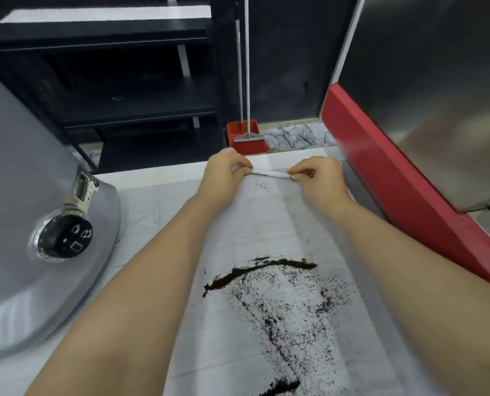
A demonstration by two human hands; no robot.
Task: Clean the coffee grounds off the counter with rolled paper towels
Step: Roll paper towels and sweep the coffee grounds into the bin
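A paper towel (269, 224) is spread flat along the bench (141, 212), and its far edge is pinched at both ends: by the left hand (223, 170) and by the right hand (315, 174). Both hands are closed narrow on that edge, fingertips curled under. Between them a thin roll (270, 172) is already formed, so rolling appears to be just begun, from the far end toward the body. The grounds (280, 295) lie on the towel's near half, well apart from the hands; a thick dark ridge is seen across the patch, with loose scatter below it and a few specks up near the roll. The grip at both ends is likely meant to keep the roll even, so that grounds get wrapped inside. A grey appliance (38, 224) stands left, a red panel (395, 201) right.
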